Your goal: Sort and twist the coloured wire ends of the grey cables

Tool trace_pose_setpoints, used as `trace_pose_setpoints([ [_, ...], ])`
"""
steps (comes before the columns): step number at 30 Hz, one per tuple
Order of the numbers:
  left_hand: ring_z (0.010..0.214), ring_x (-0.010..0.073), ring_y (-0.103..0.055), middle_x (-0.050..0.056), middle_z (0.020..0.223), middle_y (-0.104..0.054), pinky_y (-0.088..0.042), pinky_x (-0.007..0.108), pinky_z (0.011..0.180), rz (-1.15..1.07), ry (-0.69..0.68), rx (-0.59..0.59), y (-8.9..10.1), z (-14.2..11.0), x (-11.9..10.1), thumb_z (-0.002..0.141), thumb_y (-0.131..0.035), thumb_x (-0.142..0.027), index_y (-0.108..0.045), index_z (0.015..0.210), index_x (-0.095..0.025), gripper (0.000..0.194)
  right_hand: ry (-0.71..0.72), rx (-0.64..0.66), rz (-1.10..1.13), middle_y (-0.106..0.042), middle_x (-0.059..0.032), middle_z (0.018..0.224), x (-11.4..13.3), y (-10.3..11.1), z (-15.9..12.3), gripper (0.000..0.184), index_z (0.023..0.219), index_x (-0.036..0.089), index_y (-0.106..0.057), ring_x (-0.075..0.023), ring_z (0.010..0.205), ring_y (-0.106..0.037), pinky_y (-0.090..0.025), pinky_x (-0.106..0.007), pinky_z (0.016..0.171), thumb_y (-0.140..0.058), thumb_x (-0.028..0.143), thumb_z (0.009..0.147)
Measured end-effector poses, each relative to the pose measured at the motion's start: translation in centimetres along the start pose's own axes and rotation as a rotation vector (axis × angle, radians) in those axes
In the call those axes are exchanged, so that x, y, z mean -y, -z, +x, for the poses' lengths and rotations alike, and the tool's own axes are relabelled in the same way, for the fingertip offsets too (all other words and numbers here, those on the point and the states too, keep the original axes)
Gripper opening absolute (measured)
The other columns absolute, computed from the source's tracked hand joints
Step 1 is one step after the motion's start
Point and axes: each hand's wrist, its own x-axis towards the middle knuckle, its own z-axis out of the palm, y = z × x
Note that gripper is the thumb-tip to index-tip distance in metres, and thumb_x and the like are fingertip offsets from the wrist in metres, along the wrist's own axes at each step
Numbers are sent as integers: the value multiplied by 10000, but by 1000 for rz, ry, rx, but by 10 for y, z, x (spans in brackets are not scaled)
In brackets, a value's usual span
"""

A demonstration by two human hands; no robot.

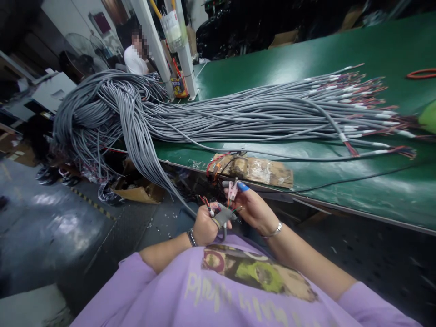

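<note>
My left hand (206, 225) is closed around the end of a grey multi-core cable (225, 233), held just above my lap. A grey cover sits on its thumb. Thin coloured wires (236, 209) fan out from the cable end between my two hands. To the right, my right hand (255, 208) pinches a small pale pink piece (233, 190) between its fingers and thumb, right by the wires. Its exact kind is unclear. A blue cover (242, 185) wraps the right thumb tip.
A long bundle of grey cables (238, 113) lies across the green table (374, 190) and droops off its left end. At the near edge rests a taped wooden block (262, 171) with wires. A cardboard box (139, 186) stands below. Another person (134, 59) sits behind the posts.
</note>
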Motion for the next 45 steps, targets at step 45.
trace_pose_setpoints([
  [45,436,87,-450,6,465,-577,-366,216,462,78,-14,-101,-4,11,4,723,-695,-521,-614,538,-161,412,-47,111,187,-705,20,660,-6,6,5,179,736,206,-711,-90,524,-567,-491,-204,509,-813,345,690],
])
